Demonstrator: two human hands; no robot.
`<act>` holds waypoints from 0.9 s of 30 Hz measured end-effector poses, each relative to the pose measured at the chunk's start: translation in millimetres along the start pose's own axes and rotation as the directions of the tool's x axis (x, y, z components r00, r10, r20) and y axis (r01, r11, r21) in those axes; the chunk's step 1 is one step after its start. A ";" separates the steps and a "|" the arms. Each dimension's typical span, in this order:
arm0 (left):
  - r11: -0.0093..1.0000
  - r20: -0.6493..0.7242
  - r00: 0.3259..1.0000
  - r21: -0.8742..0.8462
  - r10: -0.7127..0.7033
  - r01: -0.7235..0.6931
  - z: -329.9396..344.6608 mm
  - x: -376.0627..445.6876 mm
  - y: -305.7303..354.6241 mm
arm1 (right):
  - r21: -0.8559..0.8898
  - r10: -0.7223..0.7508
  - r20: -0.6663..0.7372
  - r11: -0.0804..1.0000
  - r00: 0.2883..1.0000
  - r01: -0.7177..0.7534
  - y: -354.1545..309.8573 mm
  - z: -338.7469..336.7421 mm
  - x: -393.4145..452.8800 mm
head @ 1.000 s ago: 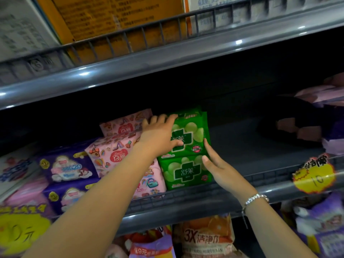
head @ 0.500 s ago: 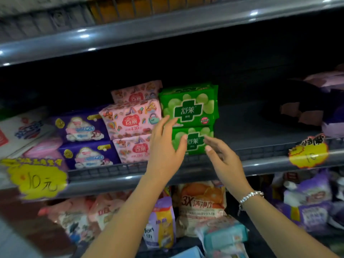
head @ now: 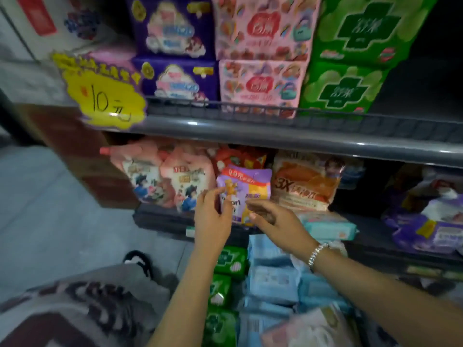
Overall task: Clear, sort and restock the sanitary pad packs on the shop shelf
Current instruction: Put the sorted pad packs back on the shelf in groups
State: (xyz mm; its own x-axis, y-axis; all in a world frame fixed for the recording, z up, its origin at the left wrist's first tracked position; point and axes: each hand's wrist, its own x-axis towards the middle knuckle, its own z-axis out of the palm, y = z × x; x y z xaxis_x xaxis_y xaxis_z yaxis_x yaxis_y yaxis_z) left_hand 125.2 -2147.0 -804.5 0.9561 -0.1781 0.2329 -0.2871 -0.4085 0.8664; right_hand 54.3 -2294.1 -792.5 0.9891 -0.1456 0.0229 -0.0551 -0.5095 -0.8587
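Both hands empty, fingers loose: left hand, right hand, close together mid-frame. Green packs stacked on shelf at 1 o'clock. Step: fetching stock. Next, likely: grasp pack from pile at 6 o'clock.

Upper shelf: purple packs, pink packs, green packs stacked in pairs behind its front rail.
Left end: yellow price tag.
Left hand, right hand: empty, fingers loosely spread, before the purple pouch.
Below: blue packs.
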 end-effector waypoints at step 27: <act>0.469 0.010 0.471 -0.081 -0.882 0.879 22.6 -74.3 -279.1 | -0.388 0.790 -0.008 0.562 0.612 -0.731 146.1 225.9 61.1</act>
State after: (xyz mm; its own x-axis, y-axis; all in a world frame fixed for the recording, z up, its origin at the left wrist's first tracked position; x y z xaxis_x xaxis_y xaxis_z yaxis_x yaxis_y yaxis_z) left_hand 133.0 -2040.0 -1073.6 0.7032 0.2670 -0.6590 0.7109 -0.2753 0.6471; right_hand 137.5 -2185.8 -1032.2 0.5611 -0.4987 -0.6606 -0.8066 -0.5087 -0.3011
